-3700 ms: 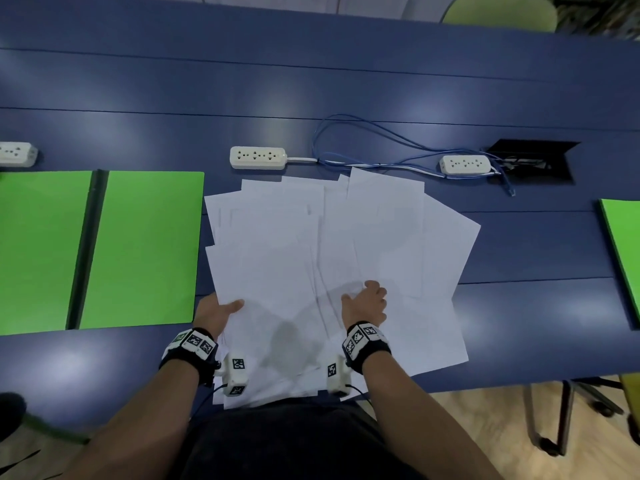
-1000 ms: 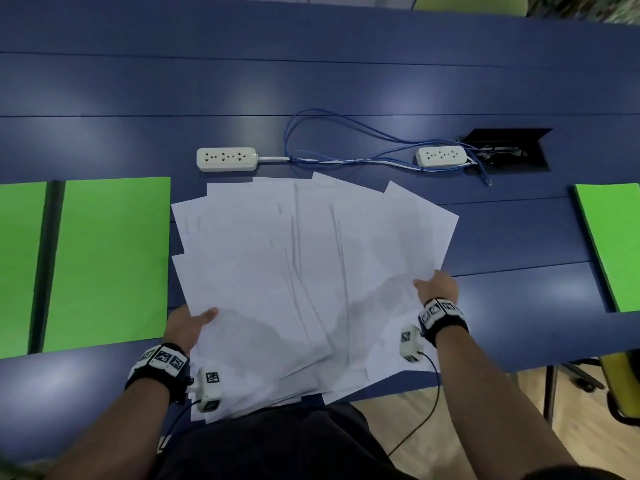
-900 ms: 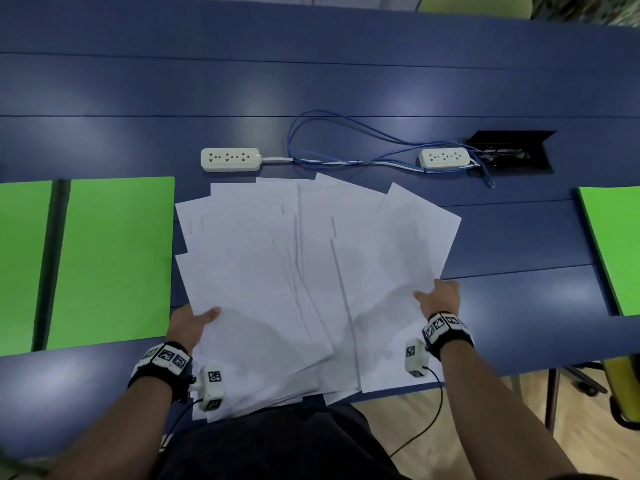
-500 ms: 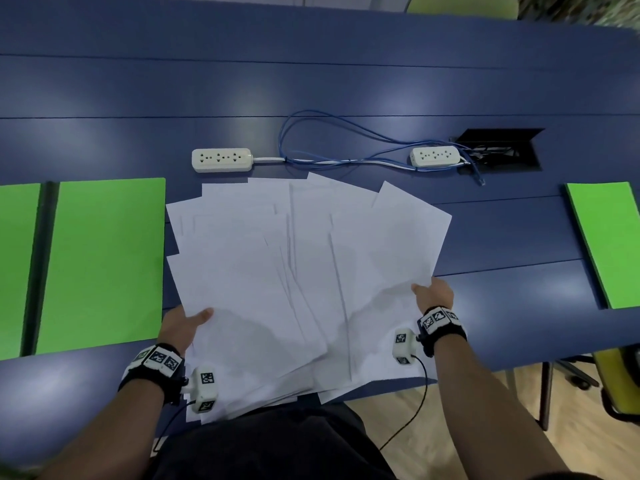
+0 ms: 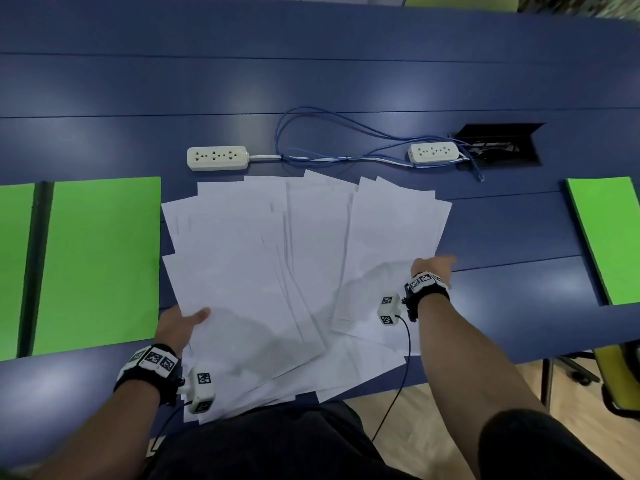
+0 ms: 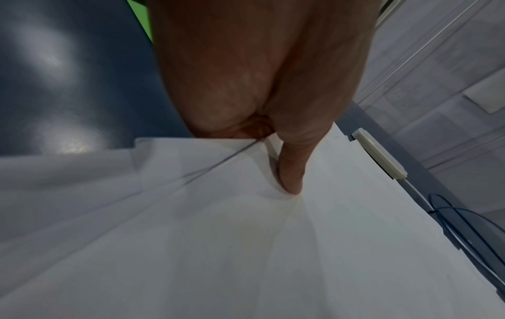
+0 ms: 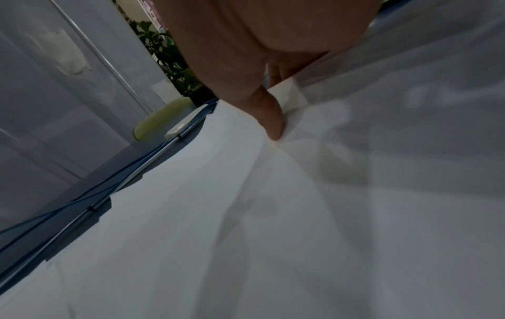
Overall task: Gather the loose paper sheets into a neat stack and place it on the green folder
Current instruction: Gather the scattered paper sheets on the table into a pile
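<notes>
Several white paper sheets (image 5: 277, 271) lie fanned and overlapping in the middle of the blue table, their near ends hanging over its front edge. My left hand (image 5: 178, 325) grips the fan's lower left edge, thumb (image 6: 289, 172) pressed on top and fingers hidden underneath. My right hand (image 5: 431, 268) holds the fan's right edge, thumb (image 7: 269, 116) on top of the paper (image 7: 273, 215) and fingers tucked under it. The open green folder (image 5: 97, 261) lies flat just left of the sheets.
A second green folder (image 5: 606, 237) lies at the far right. Behind the sheets are two white power strips (image 5: 217, 157) (image 5: 433, 152), a looped blue cable (image 5: 329, 133) and an open black cable hatch (image 5: 498, 143). A yellow-green chair (image 5: 616, 379) stands beyond the table's right front edge.
My right hand went from the middle of the sheets to their right edge and pushed the right-hand sheets inward, narrowing the fan. My left hand kept its grip.
</notes>
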Demonstrator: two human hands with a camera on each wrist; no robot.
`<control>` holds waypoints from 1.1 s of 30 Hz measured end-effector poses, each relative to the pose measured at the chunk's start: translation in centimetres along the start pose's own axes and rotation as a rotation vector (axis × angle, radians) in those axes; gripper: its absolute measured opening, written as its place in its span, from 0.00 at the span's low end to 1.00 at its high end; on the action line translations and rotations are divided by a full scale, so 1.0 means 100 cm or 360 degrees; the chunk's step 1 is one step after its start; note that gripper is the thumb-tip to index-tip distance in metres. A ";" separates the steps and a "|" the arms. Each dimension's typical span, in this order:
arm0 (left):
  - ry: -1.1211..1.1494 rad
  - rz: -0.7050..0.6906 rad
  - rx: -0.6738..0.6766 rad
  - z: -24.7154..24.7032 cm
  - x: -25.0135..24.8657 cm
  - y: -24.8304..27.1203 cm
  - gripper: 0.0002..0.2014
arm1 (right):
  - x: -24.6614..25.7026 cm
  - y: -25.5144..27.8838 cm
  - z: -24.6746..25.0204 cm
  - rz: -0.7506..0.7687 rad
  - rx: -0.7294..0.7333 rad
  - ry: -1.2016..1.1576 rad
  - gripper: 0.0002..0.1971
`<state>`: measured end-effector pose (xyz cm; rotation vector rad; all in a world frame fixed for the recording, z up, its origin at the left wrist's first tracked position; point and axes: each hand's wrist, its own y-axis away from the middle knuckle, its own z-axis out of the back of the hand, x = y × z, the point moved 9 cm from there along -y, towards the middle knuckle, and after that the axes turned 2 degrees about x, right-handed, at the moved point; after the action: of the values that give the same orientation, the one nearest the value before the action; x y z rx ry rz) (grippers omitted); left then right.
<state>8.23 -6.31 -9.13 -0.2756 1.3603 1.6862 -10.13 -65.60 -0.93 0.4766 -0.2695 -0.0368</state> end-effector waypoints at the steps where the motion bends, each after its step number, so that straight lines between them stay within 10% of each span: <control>1: 0.0007 0.0008 0.0003 0.000 0.001 0.000 0.21 | -0.001 0.002 0.005 0.0013 -0.0035 -0.0041 0.22; 15: 0.0062 0.0005 0.0060 -0.002 -0.004 0.002 0.21 | 0.026 0.026 0.151 0.0817 0.0036 -0.0895 0.10; 21: 0.0033 -0.0011 0.0043 0.000 0.001 -0.002 0.19 | -0.013 0.011 0.085 0.0632 0.0416 -0.0702 0.06; 26: 0.0030 -0.0013 0.0041 -0.001 -0.001 -0.001 0.20 | -0.035 0.012 0.003 0.0431 0.0302 0.0112 0.17; 33: 0.0057 0.0002 0.0049 -0.002 0.002 -0.002 0.20 | -0.039 0.036 -0.018 0.0181 0.0276 0.0072 0.20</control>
<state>8.20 -6.35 -9.46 -0.2885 1.4124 1.6669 -13.51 -61.16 -1.81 0.6327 -0.2560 0.1090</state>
